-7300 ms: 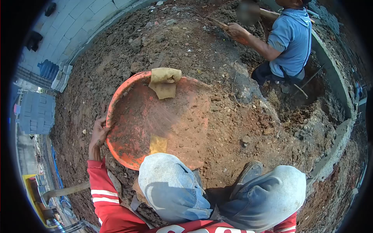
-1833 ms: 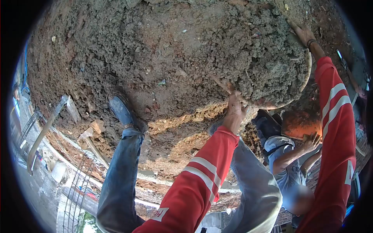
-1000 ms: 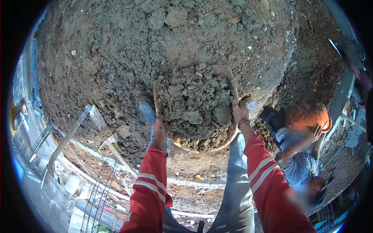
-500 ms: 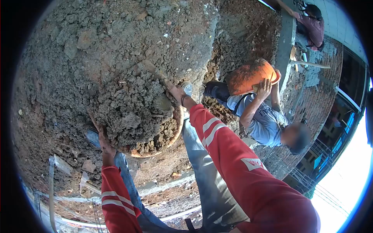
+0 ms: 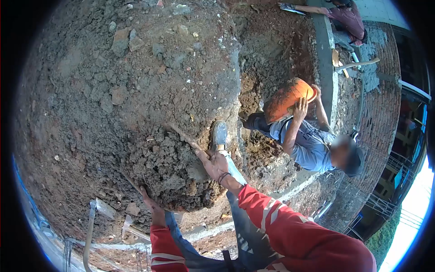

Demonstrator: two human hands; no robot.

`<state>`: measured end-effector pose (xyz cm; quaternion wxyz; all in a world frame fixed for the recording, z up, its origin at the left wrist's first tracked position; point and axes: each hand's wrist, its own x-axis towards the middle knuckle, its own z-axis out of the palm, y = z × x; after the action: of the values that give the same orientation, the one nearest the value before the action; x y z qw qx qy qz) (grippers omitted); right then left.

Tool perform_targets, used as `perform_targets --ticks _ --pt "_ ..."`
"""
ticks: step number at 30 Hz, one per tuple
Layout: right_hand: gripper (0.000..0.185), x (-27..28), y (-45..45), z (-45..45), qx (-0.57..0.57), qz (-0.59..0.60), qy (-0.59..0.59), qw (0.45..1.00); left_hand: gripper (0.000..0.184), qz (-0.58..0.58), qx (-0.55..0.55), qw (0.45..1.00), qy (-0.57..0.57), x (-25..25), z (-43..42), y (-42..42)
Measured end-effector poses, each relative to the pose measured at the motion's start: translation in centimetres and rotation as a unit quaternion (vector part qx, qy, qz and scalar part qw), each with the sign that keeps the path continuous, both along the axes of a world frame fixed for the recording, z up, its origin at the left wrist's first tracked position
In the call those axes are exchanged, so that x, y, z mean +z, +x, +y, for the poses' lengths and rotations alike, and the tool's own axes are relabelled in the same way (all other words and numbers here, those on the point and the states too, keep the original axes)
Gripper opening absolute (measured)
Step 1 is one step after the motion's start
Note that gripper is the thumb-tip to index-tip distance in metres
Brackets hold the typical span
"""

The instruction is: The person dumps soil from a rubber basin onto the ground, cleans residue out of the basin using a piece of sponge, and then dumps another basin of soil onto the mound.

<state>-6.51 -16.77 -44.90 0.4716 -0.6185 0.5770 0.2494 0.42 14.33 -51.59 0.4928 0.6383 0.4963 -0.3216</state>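
Note:
Heaped with clumpy grey-brown soil [image 5: 163,165], a round tub [image 5: 183,137] sits low between my legs. Mud coats most of its rim, and the heap hides its inside. My right hand [image 5: 215,164] is closed on the rim at one side, beside my shoe [image 5: 219,134]. On the opposite side my left hand [image 5: 153,206] grips the rim, its fingers partly hidden against the soil. I cannot tell whether the tub rests on the ground or is lifted.
A co-worker in a grey-blue shirt [image 5: 306,147] holds a muddy orange bucket [image 5: 290,99]. Another person [image 5: 349,20] crouches by a concrete edge [image 5: 324,50]. Two wooden-handled tools, a hoe [image 5: 89,231] and a smaller one [image 5: 129,226], lie at left. Rough soil [image 5: 86,81] spreads beyond.
My view has shifted, putting the tub and both hands lower and farther right. Less of the tub's orange near rim shows. The co-worker still holds the orange bucket.

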Motion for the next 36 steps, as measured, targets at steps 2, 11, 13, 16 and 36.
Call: perform_targets --ticks 2,11,13,16,36 --pt "0.068 7.8 1.8 -2.4 0.058 -0.012 0.007 0.998 0.083 0.010 0.004 1.000 0.018 6.6 -0.4 -0.2" --pt "0.072 35.1 2.4 -11.7 0.199 -0.219 -0.122 0.947 0.072 -0.164 -0.137 0.959 -0.188 40.4 -13.6 -3.7" --pt "0.076 39.6 2.2 -12.7 0.222 -0.236 -0.162 0.932 0.073 -0.136 -0.162 0.951 -0.224 41.9 -15.5 -3.3" --pt "0.077 43.4 1.2 -12.5 0.209 -0.222 -0.214 0.928 0.073 -0.103 -0.213 0.933 -0.272 44.4 -16.5 -1.8" --pt "0.077 53.3 -12.7 4.0 -0.200 -0.077 -0.315 0.925 0.078 0.076 -0.511 0.813 -0.269 55.6 -9.2 5.2"
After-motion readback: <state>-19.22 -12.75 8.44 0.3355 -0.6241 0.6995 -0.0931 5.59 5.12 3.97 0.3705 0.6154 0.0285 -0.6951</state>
